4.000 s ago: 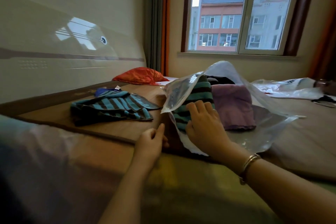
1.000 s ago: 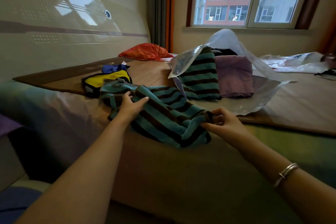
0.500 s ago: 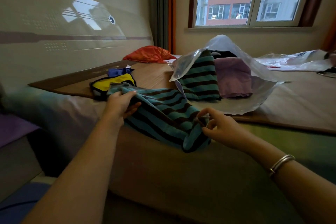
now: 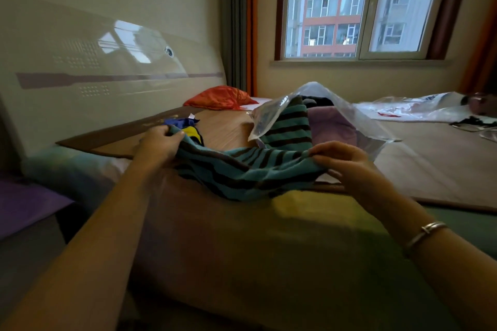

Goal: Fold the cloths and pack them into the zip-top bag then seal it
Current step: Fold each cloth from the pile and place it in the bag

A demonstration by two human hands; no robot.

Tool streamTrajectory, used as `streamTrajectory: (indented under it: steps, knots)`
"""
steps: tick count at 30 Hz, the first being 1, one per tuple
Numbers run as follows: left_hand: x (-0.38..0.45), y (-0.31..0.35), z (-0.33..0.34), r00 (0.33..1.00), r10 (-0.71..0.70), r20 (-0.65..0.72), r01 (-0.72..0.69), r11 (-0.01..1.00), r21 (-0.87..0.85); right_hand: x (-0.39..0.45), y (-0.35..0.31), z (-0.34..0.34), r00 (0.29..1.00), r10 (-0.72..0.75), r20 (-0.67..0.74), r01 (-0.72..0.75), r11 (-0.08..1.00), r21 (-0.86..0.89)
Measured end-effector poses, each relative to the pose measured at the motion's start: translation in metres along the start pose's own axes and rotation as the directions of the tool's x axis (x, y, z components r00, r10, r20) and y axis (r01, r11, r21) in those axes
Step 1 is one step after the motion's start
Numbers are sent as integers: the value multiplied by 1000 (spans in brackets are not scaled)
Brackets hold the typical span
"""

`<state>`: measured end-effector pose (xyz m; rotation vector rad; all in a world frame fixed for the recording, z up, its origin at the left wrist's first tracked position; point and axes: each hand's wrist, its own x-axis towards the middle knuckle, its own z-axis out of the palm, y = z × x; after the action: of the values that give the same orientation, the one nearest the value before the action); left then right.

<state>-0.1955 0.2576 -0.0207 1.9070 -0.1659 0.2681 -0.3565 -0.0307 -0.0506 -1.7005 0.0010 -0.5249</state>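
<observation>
A teal cloth with dark stripes [image 4: 242, 172] hangs stretched between both hands just above the bed's near edge. My left hand [image 4: 158, 146] grips its left end, my right hand [image 4: 341, 162] pinches its right end. Behind it lies the clear zip-top bag [image 4: 357, 121], mouth open toward me, holding a folded teal striped cloth [image 4: 287, 126], a purple cloth [image 4: 330, 123] and something dark at the back. A blue and yellow cloth [image 4: 188, 127] lies on the bed behind my left hand.
An orange cloth bundle [image 4: 219, 98] sits by the headboard [image 4: 80, 83] near the curtain. Another clear plastic bag [image 4: 419, 106] and a dark item [image 4: 476, 123] lie at the far right of the bed. A purple surface [image 4: 24, 204] is at the left.
Both hands have lifted the striped cloth off the bed and pulled its ends apart, spreading it wider. Four seconds ago my right hand was pressing the folded cloth inside the bag.
</observation>
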Motion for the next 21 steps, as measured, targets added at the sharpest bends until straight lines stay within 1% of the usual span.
streamTrajectory:
  steps: [2,3,6,9,12,14,16,19,20,21]
  knots:
    - [2,25,-15,999,2,-39,-3,999,-37,1,-22,-12,990,-71,-119,89,985,150]
    - [1,40,-22,999,8,-38,-11,996,-85,3,-33,-18,981,-97,-170,132,970,205]
    - [2,80,-36,999,28,30,-19,965,-262,6,-63,-38,949,-118,-292,205,935,289]
    - [-1,110,-41,994,57,98,-25,951,-307,10,-87,-55,920,-147,-363,248,936,249]
    - [-3,132,-38,992,95,88,-65,952,-298,10,-109,-68,891,-216,-400,326,916,231]
    - [-5,142,-33,991,119,58,-97,953,-286,9,-124,-75,859,-271,-435,393,893,220]
    - [-6,149,-29,987,159,-6,-154,945,-289,7,-134,-84,828,-317,-462,436,883,177]
    - [4,150,-23,983,169,-79,-182,962,-206,3,-137,-94,818,-334,-469,415,906,80]
    - [7,149,-19,986,148,-76,-159,975,-153,3,-133,-97,817,-331,-473,399,915,49]
    - [6,146,-15,994,105,-39,-110,983,-149,3,-127,-99,817,-317,-481,375,927,25]
